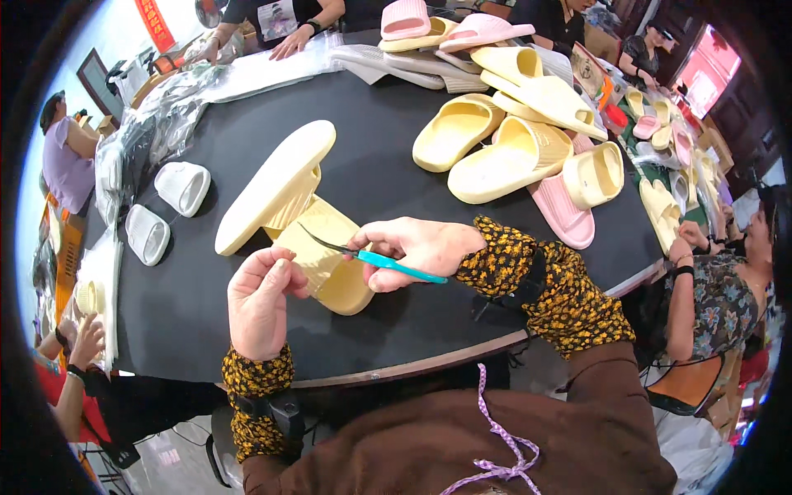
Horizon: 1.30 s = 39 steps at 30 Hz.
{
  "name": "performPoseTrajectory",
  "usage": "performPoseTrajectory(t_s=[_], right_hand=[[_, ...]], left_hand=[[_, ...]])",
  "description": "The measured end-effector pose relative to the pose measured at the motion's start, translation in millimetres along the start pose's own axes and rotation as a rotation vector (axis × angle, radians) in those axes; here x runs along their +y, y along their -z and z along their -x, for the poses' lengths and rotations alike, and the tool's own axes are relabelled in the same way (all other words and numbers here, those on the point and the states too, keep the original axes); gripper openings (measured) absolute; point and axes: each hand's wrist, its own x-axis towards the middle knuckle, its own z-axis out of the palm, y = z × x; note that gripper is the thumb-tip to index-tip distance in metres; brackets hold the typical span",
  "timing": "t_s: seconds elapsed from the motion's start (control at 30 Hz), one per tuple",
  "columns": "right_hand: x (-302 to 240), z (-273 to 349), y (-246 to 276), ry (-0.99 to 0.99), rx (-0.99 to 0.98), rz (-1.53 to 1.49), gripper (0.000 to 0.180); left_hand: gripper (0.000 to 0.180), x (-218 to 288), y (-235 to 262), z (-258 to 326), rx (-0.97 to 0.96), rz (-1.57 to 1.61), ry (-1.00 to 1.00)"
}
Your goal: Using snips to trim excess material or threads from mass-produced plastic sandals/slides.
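My right hand grips a pair of tweezers with a teal body and thin, dark, curved tips pointing left. Thumb and fingertips of my left hand are pinched together just below those tips; whatever they hold is too small to make out. Under both hands lies a pale yellow slipper, partly covered by my fingers. Its fellow, another pale yellow slipper, rests tilted against it to the upper left, with its smooth sole side showing.
Yellow slippers and a pink slipper are heaped at the right. Two small grey slippers sit at the left of the black table. Clear plastic bags line the far left edge. Co-workers sit around the table.
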Motion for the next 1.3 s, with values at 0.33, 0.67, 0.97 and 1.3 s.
performPoseTrajectory(t_s=[0.33, 0.67, 0.97, 1.3], right_hand=[[-29, -2, -11, -0.065, -0.010, -0.068, 0.045], [-1, 4, -5, -0.013, 0.185, -0.199, 0.041], [6, 3, -6, -0.060, 0.442, -0.155, 0.038], [11, -5, -11, -0.082, 0.468, -0.106, 0.044]], left_hand=[[0.011, 0, -6, 2, -0.001, -0.042, 0.015], [0.005, 9, -4, 31, -0.062, -0.129, 0.044], [0.008, 51, 64, 100, 0.171, -0.305, -0.163], [0.015, -30, 283, 203, 0.992, -0.496, 0.049]])
